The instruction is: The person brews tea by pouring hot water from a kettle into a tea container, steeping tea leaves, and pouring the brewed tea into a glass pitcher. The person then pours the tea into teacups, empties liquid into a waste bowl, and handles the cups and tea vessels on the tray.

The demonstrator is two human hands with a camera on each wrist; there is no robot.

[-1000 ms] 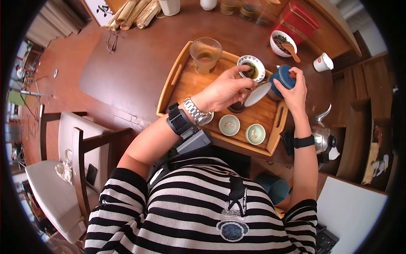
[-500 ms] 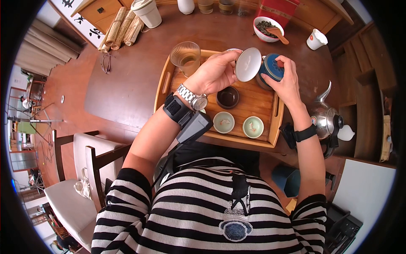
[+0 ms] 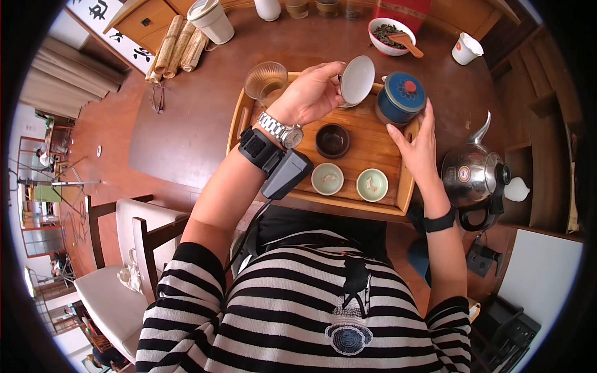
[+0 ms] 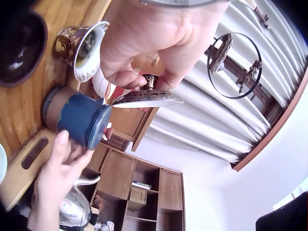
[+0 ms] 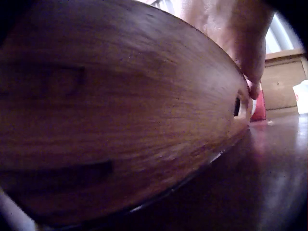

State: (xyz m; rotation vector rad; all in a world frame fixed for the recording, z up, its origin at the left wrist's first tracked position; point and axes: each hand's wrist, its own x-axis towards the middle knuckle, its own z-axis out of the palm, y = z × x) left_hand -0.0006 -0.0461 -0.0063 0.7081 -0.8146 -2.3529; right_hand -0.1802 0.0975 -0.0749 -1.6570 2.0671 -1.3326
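Between thumb and fingers, the left hand [image 3: 311, 96] pinches the knob of a lid [image 3: 358, 81] above the tray, its pale inner side facing the pot; the dark knob shows in the left wrist view above the lid [image 4: 147, 100]. Beside the lid stands a blue pot [image 3: 401, 99] with a red knob, its cover on. The right hand [image 3: 423, 149] has extended fingers along the pot's side; in the left wrist view its fingertips [image 4: 62, 137] meet the blue pot [image 4: 79, 118]. A patterned cup [image 4: 91, 48] with leaves and liquid is mostly hidden behind the lid in the head view.
The wooden tray [image 3: 407, 180] also holds a dark bowl [image 3: 332, 140], two green cups [image 3: 372, 185] and a glass [image 3: 266, 81]. A metal kettle [image 3: 472, 174] stands to its right. Behind are a leaf bowl [image 3: 380, 40], white cup [image 3: 466, 50] and bamboo rolls [image 3: 177, 46].
The left hand has lifted the lid away from over the patterned cup, tilting it upright. The right hand's fingers have left the blue pot's cover and moved down to its near right side.
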